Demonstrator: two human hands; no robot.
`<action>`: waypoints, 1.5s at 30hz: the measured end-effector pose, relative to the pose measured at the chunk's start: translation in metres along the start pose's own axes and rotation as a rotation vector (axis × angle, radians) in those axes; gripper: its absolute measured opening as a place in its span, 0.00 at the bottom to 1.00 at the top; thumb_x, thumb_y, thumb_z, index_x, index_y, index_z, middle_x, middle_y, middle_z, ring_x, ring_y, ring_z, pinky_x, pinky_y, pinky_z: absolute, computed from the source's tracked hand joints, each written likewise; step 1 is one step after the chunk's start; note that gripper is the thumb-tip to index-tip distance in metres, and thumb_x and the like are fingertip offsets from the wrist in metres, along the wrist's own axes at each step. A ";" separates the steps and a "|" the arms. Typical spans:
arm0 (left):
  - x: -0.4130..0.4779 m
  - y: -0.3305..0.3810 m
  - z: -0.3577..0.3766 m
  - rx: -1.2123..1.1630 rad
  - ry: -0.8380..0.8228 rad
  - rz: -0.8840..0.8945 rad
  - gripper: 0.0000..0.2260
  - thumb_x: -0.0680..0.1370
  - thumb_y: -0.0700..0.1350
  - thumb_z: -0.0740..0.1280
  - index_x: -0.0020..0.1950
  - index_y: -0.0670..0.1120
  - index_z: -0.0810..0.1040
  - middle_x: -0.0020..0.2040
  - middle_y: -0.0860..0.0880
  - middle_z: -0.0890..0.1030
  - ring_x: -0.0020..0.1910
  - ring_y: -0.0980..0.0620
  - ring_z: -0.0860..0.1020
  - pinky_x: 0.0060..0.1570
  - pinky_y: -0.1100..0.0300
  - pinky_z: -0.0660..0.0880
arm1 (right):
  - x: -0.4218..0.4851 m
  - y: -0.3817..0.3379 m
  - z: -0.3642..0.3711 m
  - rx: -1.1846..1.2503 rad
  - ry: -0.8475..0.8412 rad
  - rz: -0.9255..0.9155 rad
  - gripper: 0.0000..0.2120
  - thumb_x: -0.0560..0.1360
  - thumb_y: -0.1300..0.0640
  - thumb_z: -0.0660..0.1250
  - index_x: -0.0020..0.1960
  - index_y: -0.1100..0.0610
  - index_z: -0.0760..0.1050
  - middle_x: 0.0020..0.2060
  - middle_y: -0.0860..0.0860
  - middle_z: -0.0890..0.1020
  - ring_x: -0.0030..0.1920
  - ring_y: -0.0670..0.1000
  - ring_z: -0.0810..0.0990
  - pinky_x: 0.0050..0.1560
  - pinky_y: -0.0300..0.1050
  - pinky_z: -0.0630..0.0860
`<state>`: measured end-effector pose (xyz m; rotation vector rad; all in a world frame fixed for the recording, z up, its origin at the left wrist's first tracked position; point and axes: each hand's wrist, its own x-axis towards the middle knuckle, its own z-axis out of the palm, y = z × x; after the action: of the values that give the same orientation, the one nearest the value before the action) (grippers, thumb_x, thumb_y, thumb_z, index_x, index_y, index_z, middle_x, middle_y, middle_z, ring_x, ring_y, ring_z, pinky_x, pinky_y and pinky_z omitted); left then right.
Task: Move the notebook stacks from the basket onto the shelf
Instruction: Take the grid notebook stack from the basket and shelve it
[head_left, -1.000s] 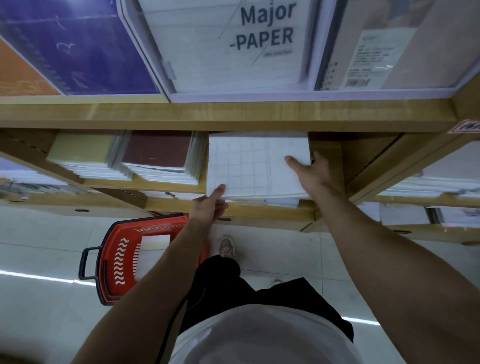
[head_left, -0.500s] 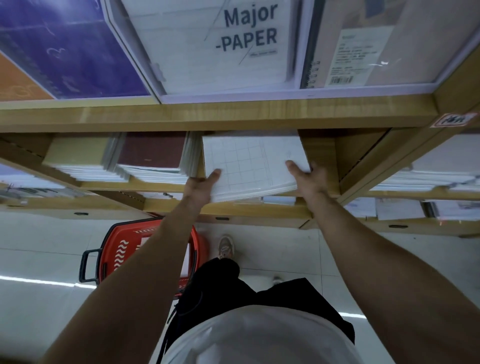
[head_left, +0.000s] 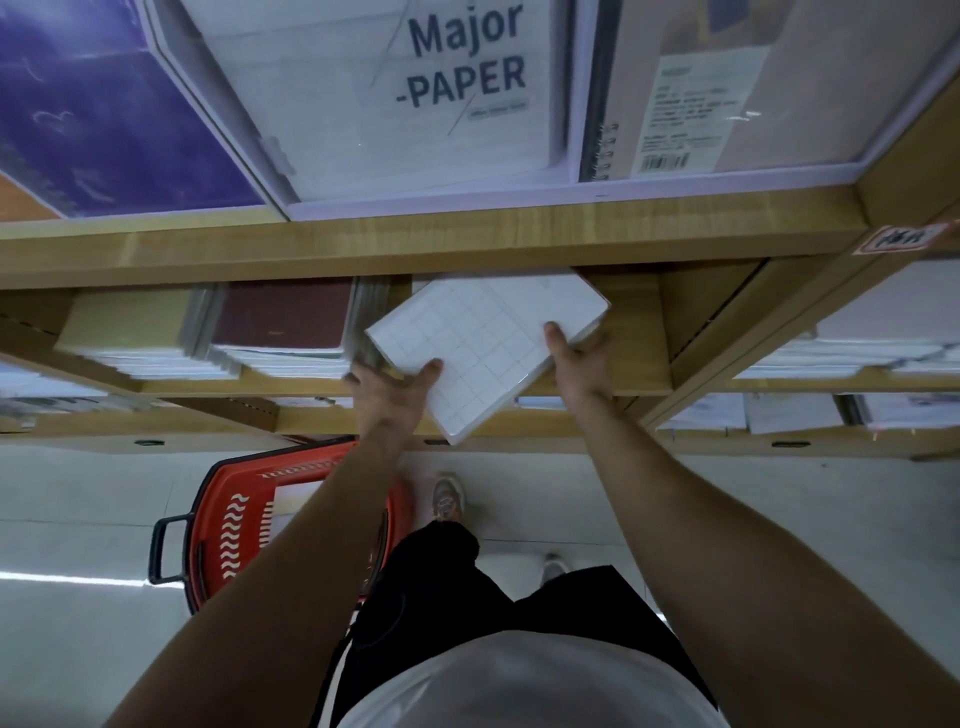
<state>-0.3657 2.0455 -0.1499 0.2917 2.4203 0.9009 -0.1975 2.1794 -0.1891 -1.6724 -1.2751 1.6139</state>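
A white stack of grid-covered notebooks (head_left: 483, 343) sits askew at the front of the wooden shelf (head_left: 631, 332), one corner hanging past the shelf edge. My left hand (head_left: 392, 392) holds its near left edge, thumb on top and fingers underneath. My right hand (head_left: 579, 358) holds the right edge with the thumb lying on the cover. Below on the floor stands the red basket (head_left: 228, 525), partly hidden by my left forearm, with a white notebook (head_left: 291, 506) showing inside.
A maroon notebook stack (head_left: 283, 325) and a pale yellow stack (head_left: 130, 327) fill the shelf to the left. Display boards, one reading "Major -PAPER" (head_left: 462, 62), lean above. More white stacks (head_left: 872, 343) lie in the right bay. My shoe (head_left: 447, 499) stands beside the basket.
The grid stack has been turned clockwise and pulled partly out over the shelf edge. Both hands shifted with it, the left one now gripping its near edge.
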 end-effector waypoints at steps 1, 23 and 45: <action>0.004 0.009 -0.005 0.097 0.049 0.094 0.43 0.71 0.55 0.78 0.76 0.42 0.59 0.70 0.41 0.66 0.68 0.42 0.68 0.66 0.45 0.71 | -0.005 0.004 0.009 -0.009 -0.012 -0.017 0.32 0.75 0.43 0.72 0.71 0.57 0.64 0.61 0.54 0.80 0.53 0.50 0.81 0.45 0.40 0.78; 0.028 -0.001 -0.013 0.151 -0.285 0.021 0.41 0.60 0.73 0.75 0.62 0.45 0.78 0.55 0.50 0.83 0.52 0.47 0.81 0.53 0.56 0.78 | -0.021 -0.005 0.021 -0.033 -0.092 -0.115 0.22 0.76 0.56 0.74 0.67 0.52 0.71 0.54 0.46 0.81 0.57 0.51 0.81 0.54 0.45 0.77; 0.035 0.017 0.009 0.026 -0.048 0.154 0.28 0.75 0.61 0.71 0.67 0.43 0.76 0.61 0.45 0.82 0.61 0.43 0.79 0.54 0.61 0.70 | 0.015 -0.037 0.047 -0.249 -0.080 -0.191 0.20 0.78 0.45 0.69 0.66 0.53 0.74 0.58 0.50 0.82 0.56 0.54 0.81 0.56 0.48 0.78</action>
<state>-0.3895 2.0761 -0.1584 0.5091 2.3920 0.9175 -0.2546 2.1972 -0.1740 -1.5814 -1.6804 1.4698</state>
